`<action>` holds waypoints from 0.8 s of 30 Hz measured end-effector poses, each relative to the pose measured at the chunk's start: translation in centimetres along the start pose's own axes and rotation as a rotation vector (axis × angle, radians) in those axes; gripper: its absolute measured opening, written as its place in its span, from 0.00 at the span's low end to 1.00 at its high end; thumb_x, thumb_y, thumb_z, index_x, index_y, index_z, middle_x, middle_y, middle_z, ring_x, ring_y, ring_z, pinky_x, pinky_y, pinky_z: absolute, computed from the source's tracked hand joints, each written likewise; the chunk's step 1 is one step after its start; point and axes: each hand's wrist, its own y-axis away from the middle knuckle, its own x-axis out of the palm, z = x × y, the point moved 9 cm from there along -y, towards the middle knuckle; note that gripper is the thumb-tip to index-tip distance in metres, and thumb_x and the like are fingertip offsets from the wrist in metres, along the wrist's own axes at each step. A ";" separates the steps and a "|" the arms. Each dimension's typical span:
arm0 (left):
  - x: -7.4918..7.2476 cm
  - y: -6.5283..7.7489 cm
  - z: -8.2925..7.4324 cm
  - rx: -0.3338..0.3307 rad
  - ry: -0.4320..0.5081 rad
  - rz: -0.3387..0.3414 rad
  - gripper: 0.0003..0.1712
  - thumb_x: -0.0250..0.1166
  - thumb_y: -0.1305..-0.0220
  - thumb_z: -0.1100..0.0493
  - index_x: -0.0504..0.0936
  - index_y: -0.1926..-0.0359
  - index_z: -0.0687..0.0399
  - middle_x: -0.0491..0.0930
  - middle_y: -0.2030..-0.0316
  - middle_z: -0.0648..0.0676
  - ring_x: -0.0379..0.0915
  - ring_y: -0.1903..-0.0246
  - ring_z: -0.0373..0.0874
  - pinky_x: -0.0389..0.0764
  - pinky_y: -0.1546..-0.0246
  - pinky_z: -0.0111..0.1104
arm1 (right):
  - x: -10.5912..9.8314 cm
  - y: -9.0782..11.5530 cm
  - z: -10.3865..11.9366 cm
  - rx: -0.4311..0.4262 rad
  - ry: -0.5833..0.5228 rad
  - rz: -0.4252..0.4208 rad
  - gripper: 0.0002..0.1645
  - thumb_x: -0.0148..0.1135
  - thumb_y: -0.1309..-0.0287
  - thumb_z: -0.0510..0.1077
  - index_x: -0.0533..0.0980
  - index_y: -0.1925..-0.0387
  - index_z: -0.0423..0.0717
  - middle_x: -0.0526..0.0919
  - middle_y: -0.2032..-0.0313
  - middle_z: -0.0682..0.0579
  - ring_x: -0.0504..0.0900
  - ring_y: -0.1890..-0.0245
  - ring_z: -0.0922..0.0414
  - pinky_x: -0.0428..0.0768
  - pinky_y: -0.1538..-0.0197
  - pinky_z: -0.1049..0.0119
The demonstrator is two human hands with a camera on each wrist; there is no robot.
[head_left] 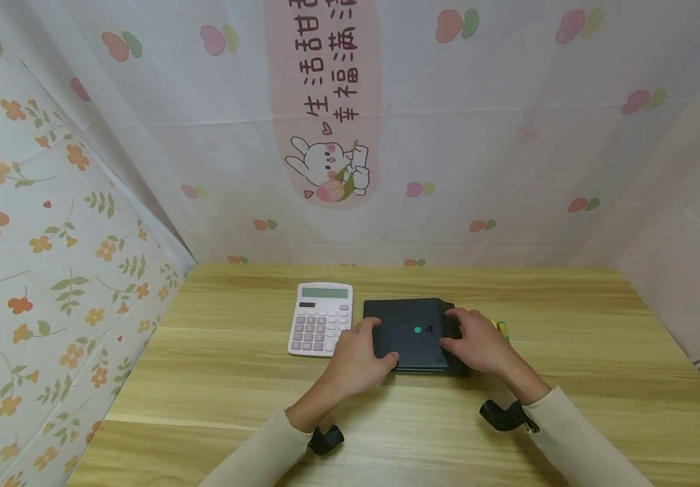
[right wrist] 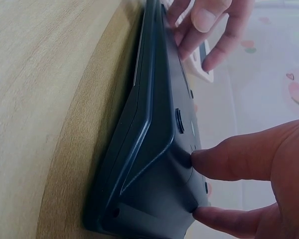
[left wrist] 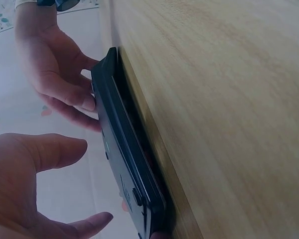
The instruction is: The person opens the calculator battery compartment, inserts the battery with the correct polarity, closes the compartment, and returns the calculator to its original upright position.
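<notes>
1. Nearest are two pale sleeves [head_left: 575,439], each with a black wrist camera [head_left: 498,414] by its cuff.
2. The left hand [head_left: 354,358] has thumb and fingers spread apart at the black device's left part; whether they press on it, I cannot tell.
3. The right hand [head_left: 480,340] also has thumb and finger apart, their tips touching the device's right part.
4. The black device [head_left: 401,331] lies on the wooden table [head_left: 216,385] between the hands, a green dot [head_left: 417,330] on its upper face.
5. A white calculator [head_left: 319,321] lies just left of it, keys up.
6. Something yellow and green [head_left: 502,329] shows partly behind the right hand.
7. Beyond hangs a printed cloth [head_left: 477,135].
</notes>
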 end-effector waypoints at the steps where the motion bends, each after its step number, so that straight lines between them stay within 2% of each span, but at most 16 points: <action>1: 0.0 0.0 0.0 0.003 0.001 -0.002 0.43 0.76 0.36 0.45 0.76 0.27 0.61 0.81 0.33 0.66 0.76 0.36 0.67 0.76 0.36 0.60 | 0.0 0.0 0.0 0.002 0.001 -0.001 0.38 0.71 0.31 0.44 0.72 0.29 0.26 0.77 0.36 0.24 0.81 0.41 0.31 0.80 0.42 0.34; 15: -0.1 0.1 0.0 0.006 -0.013 -0.007 0.44 0.76 0.38 0.44 0.76 0.27 0.61 0.82 0.35 0.66 0.77 0.36 0.67 0.76 0.36 0.58 | -0.1 0.0 -0.1 -0.019 -0.004 -0.003 0.38 0.72 0.31 0.44 0.72 0.29 0.26 0.77 0.36 0.24 0.82 0.43 0.32 0.80 0.43 0.34; 24: -0.2 0.3 -0.4 0.014 0.022 -0.009 0.43 0.75 0.38 0.46 0.75 0.27 0.63 0.81 0.35 0.68 0.76 0.36 0.69 0.76 0.37 0.61 | -0.1 0.0 -0.1 -0.012 -0.017 0.002 0.38 0.71 0.31 0.44 0.72 0.28 0.26 0.77 0.38 0.25 0.82 0.51 0.39 0.81 0.48 0.38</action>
